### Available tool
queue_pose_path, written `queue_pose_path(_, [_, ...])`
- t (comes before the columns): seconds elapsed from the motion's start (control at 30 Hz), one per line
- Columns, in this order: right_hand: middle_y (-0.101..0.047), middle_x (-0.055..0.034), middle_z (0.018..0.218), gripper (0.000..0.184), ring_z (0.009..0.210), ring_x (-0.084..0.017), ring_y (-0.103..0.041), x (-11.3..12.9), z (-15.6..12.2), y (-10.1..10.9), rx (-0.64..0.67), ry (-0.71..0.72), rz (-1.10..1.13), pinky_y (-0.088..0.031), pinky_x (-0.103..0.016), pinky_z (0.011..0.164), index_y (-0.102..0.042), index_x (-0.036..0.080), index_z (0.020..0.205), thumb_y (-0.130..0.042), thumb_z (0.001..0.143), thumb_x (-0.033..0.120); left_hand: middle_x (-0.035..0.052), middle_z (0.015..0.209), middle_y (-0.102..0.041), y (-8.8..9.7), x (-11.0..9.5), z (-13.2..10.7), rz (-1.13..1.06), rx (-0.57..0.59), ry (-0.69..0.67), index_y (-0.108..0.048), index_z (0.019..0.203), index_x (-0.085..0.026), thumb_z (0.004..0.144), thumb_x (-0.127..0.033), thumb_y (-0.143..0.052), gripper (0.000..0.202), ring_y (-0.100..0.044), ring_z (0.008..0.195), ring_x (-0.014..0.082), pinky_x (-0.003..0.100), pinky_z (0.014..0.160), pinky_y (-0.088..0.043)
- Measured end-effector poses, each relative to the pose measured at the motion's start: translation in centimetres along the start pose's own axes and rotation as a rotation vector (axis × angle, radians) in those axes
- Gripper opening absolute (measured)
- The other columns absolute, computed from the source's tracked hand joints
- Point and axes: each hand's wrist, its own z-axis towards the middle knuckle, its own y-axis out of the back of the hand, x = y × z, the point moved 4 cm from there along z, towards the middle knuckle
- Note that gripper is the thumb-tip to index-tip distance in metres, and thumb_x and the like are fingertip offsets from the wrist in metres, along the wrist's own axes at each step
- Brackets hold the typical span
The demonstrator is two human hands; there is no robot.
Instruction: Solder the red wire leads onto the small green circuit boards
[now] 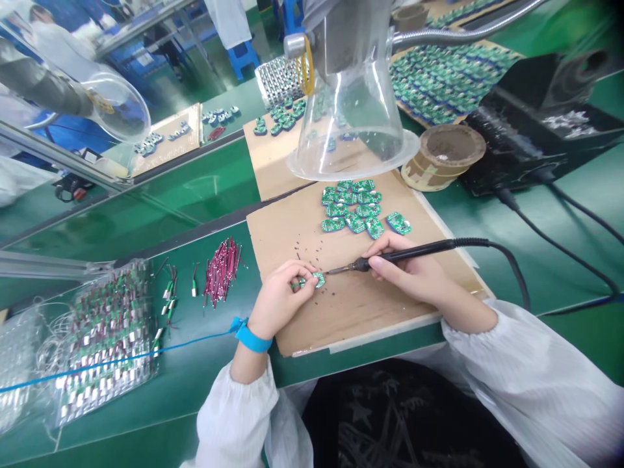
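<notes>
Head view, frame centre, my left hand [279, 300] pinching a small green circuit board [318, 279], my right hand [409, 273] clamped on a black soldering iron [404, 253], tip touching board.

On the work board [370, 312] the left hand [280, 296] pins a small circuit board [318, 279]. The soldering iron [414, 250] (gripped in the right hand [414, 272]) reaches it from the right. A pile of circuit boards [363, 207] lies behind, before the hood [351, 130]. A wire bundle [221, 263] lies left of the board and a tape roll [446, 159] behind it to the right.
</notes>
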Motion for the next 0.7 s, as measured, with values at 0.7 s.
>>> queue_pose_path(0.7, [-0.065, -0.0014, 0.074, 0.02, 0.066, -0.018, -0.06, 0.0, -0.1, 0.0, -0.057, -0.014, 0.012, -0.047, -0.032, 0.059, -0.062, 0.025, 0.097, -0.062, 0.098, 0.045, 0.006, 0.105, -0.067, 0.1, 1.2, -0.9, -0.058, -0.099, 0.078, -0.058, 0.123, -0.023, 0.098, -0.028, -0.059, 0.025, -0.061, 0.079, 0.016, 0.03, 0.074, -0.051])
